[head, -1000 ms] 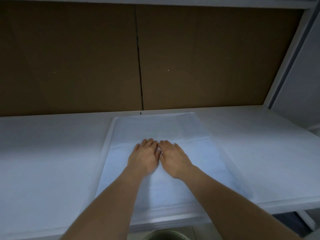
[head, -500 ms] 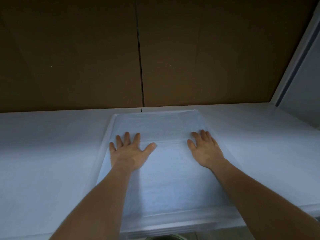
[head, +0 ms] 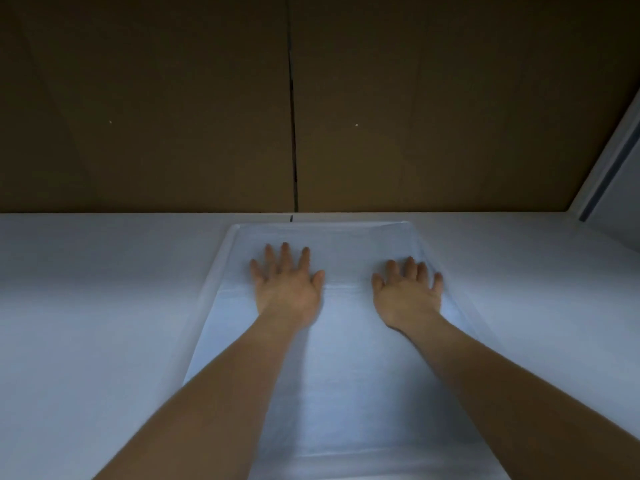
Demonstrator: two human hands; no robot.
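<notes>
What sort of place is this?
Likely a makeshift workbench or folding station: a plain white tabletop, brown cardboard panels standing as its back wall, and a white frame post at right. The left hand and right hand press flat on a pale blue sheet.

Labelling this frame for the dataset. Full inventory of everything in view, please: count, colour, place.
sheet: 1, pale blue, flat on the table, centre
table: 1, white, across the lower half
cardboard panels: 2, brown, upright behind the table, seam mid-frame
frame post: 1, white with a dark strip, far right
left hand: 1, flat on the sheet, fingers spread
right hand: 1, flat on the sheet, near its right edge
</notes>
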